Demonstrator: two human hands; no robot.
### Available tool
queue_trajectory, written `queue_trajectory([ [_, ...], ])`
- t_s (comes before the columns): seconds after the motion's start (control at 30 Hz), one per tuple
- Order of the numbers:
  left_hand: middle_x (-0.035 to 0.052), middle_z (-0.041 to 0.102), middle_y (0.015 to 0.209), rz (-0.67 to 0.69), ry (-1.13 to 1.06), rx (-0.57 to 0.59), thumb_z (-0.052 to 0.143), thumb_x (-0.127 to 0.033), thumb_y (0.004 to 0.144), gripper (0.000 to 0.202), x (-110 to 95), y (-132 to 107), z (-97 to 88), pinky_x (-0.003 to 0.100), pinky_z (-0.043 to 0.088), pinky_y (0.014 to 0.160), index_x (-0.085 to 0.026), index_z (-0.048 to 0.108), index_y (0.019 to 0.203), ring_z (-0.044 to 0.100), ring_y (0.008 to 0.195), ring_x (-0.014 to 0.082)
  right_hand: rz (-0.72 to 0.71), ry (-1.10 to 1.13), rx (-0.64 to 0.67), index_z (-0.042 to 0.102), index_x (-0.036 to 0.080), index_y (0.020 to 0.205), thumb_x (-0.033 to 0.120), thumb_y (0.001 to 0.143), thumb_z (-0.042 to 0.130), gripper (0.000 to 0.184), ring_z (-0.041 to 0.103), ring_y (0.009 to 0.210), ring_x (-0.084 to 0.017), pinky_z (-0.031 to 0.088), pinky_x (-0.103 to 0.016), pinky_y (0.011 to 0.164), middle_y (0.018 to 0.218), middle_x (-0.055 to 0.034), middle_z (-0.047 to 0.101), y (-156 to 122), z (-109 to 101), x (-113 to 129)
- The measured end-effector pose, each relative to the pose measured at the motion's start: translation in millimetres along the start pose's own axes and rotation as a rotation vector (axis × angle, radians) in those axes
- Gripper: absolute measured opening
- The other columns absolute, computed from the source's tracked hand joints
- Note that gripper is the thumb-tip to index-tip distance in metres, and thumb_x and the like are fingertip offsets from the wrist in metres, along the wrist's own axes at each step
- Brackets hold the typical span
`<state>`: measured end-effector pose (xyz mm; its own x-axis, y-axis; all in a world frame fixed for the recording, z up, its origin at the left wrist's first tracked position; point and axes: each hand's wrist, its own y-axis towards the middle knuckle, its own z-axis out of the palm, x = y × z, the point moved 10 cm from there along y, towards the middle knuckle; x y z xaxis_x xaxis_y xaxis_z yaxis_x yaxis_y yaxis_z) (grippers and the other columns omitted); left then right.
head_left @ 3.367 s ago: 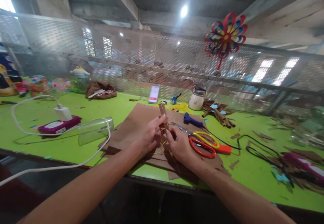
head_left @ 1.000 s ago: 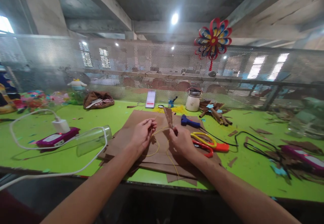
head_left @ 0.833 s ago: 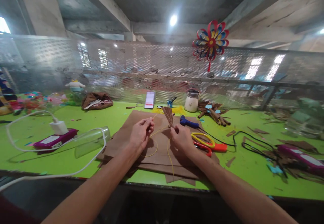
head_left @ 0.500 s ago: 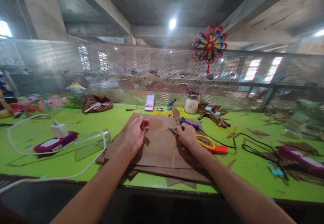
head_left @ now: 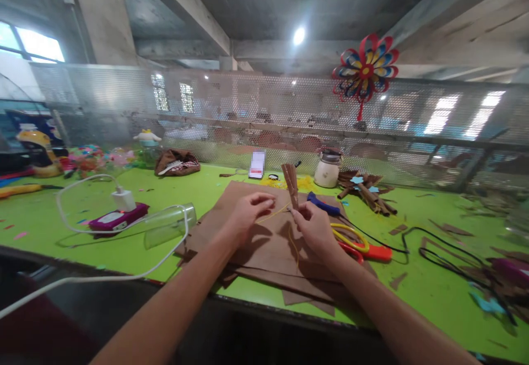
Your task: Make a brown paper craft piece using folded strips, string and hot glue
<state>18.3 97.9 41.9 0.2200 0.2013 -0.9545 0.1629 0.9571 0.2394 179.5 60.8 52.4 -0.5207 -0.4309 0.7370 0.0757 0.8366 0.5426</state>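
Observation:
My right hand (head_left: 314, 227) pinches the lower end of a folded brown paper fan (head_left: 291, 182) and holds it upright above a stack of brown paper sheets (head_left: 248, 233). A thin yellow string (head_left: 276, 213) runs from the fan's base to my left hand (head_left: 248, 213), and a loose end hangs below my right hand. My left hand hovers over the sheets with fingers stretched toward the fan, thumb and fingertips nipping the string.
Scissors with yellow and red handles (head_left: 351, 238) and a blue glue gun (head_left: 324, 204) lie right of the sheets. A clear plastic cup (head_left: 169, 224), a white charger (head_left: 124, 200) and a pink phone (head_left: 118, 219) sit to the left. A white jar (head_left: 326, 172) and brown rolls (head_left: 363, 189) stand behind.
My hands came closer together over the sheets. The left hand moved right toward the fan and its fingers stretched out. The view shifted left.

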Motion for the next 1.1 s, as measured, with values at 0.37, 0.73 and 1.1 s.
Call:
queue_trajectory([
  [0.37,0.0074,0.065,0.082,-0.206,-0.211,0.264,0.065,-0.034,0.073,0.024,23,-19,45.2,0.023,0.044,0.063,-0.013,0.063,0.085,0.059,0.069,0.0133,-0.012,0.136,0.235,0.062,0.014,0.083,0.029,0.081,0.048,0.02,0.057,0.064,-0.015,0.041,-0.025,0.059,0.074,-0.0045,0.066,-22,33,19],
  [0.73,0.0018,0.059,0.063,-0.218,-0.249,0.158,0.065,-0.022,0.069,0.012,32,-14,34.0,0.021,0.04,0.056,-0.012,0.06,0.073,0.055,0.056,0.01,-0.12,0.004,0.266,0.051,0.017,0.062,0.03,0.087,0.04,0.03,0.046,0.053,-0.011,0.033,-0.022,0.052,0.056,0.0013,0.052,-25,34,23],
  [1.1,0.0021,0.061,0.071,-0.229,-0.233,0.223,0.068,-0.022,0.067,0.017,39,-18,46.9,0.019,0.042,0.059,-0.014,0.057,0.078,0.056,0.062,0.0094,-0.018,0.162,0.074,0.055,0.015,0.074,0.039,0.083,0.049,0.026,0.051,0.057,-0.012,0.04,-0.023,0.054,0.063,-0.0008,0.057,-5,9,5],
])
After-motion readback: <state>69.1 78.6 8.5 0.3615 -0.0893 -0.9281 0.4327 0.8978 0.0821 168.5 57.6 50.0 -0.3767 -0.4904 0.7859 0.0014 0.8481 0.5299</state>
